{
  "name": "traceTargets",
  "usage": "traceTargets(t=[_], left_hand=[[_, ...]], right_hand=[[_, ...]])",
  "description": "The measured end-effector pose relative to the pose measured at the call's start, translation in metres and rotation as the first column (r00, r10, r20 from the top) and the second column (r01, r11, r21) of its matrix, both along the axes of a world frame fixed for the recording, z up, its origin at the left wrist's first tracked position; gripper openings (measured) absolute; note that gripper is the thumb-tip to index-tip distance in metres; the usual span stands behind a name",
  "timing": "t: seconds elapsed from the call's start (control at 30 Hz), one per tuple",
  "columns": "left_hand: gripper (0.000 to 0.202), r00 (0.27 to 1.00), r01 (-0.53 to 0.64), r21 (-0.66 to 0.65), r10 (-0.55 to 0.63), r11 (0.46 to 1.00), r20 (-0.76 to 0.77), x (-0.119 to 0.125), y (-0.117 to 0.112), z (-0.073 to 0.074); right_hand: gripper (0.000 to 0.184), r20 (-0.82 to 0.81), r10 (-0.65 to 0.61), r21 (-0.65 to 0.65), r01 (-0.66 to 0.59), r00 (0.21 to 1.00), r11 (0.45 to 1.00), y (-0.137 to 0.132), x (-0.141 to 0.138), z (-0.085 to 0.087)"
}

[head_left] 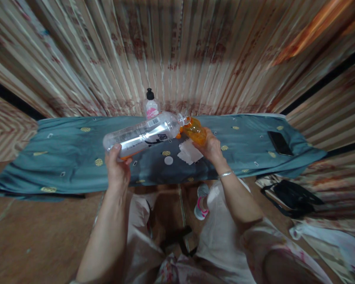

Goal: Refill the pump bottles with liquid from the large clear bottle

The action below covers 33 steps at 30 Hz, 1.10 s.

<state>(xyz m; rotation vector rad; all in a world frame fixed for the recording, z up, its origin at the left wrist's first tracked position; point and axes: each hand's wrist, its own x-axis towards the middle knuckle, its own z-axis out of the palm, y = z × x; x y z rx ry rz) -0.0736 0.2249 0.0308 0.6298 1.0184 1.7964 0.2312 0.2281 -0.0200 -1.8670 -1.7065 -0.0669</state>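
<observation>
My left hand [117, 165] is closed around the lower end of a clear plastic bottle [142, 136] with a silvery label and dark lettering. The bottle is tipped, its open neck pointing right. In my right hand [211, 146] is a smaller orange see-through bottle [195, 132], tilted so that its mouth meets the clear bottle's neck. Whether liquid passes between them I cannot tell. Below the two mouths, a crumpled white tissue [189, 153] and a round white cap [168, 160] lie on the cloth.
A teal patterned cloth [71, 157] covers the long narrow table. Behind the clear bottle stands a pump bottle [151, 106] with a black top. A black phone [279, 143] rests at the right end. On the floor at right sits a black bag [296, 197]. Striped curtains [165, 51] hang behind.
</observation>
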Motion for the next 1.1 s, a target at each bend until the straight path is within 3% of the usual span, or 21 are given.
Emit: traceTargets(t=[1.1], left_hand=[[0.04,0.999,0.023,0.013,-0.023,1.0,0.04,-0.0018,0.0022,-0.0035]], right_hand=[[0.062,0.006,-0.004,0.001,0.004,1.0,1.0,-0.0007,0.0001,-0.0001]])
